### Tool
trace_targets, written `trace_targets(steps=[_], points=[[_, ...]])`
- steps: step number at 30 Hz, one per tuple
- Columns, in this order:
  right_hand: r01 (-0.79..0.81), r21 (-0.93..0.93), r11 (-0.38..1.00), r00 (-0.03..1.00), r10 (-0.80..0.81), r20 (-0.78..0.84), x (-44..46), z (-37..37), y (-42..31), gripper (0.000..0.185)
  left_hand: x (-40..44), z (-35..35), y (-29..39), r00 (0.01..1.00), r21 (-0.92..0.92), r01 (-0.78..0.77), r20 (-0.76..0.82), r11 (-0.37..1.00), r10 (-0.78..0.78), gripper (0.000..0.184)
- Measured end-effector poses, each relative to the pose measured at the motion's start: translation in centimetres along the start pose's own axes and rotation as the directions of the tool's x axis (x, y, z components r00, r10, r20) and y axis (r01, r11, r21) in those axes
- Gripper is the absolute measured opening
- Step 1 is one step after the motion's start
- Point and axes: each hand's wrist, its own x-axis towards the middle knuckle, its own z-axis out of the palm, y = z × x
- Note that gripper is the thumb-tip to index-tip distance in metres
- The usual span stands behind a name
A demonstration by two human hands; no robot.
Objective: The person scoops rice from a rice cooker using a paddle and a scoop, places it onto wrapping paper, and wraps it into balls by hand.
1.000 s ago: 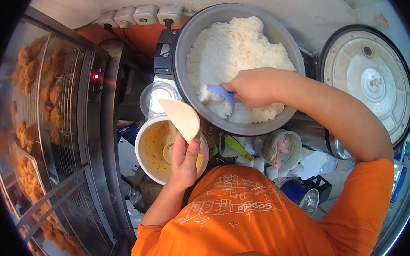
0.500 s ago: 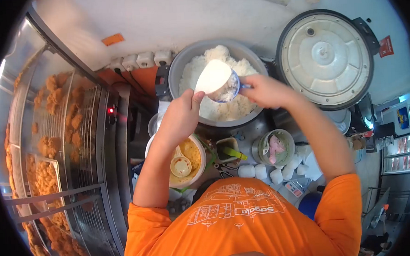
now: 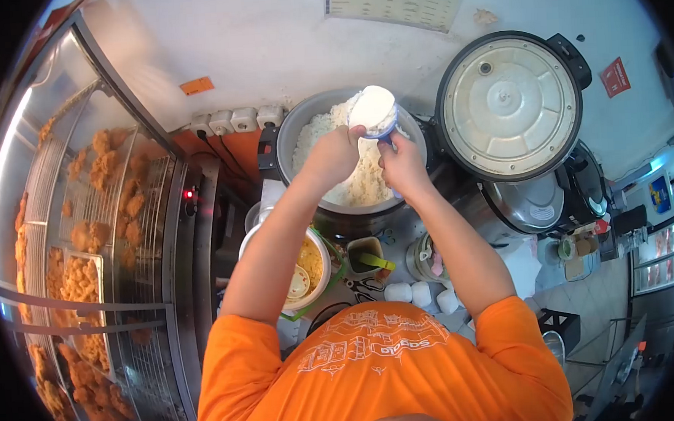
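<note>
My left hand is closed around the handle of a white rice paddle. Its broad blade lies over the mouth of a small cup with a blue rim, and rice shows at the cup's edge. The cup's handle is gripped by my right hand. Both are held above a large grey rice cooker pot. White rice lies heaped inside the pot, partly hidden by my hands.
The cooker's round lid stands raised at the right. Nearer me are a tub of yellow food with a ladle, a container with a green handle and several white wrapped bundles. A glass cabinet of fried chicken borders the left.
My right hand has come in leftward and turned under the cup. The paddle and cup have shifted right and slightly up, and the head view has shifted.
</note>
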Motion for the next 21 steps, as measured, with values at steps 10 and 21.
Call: trace_targets(steps=[10,21], points=[[-0.390,0.288,0.874,0.915,0.335,0.222,-4.0,-3.3,0.3,0.027,3.2,-0.7,-5.1,0.994,0.580,0.035,0.064,0.814,-0.088,0.040],[-0.756,0.349,0.553,0.650,0.576,0.496,-27.6,-23.2,12.1,0.023,-8.0,0.9,7.0,0.991,0.043,-0.071,0.118,0.997,0.066,0.034]])
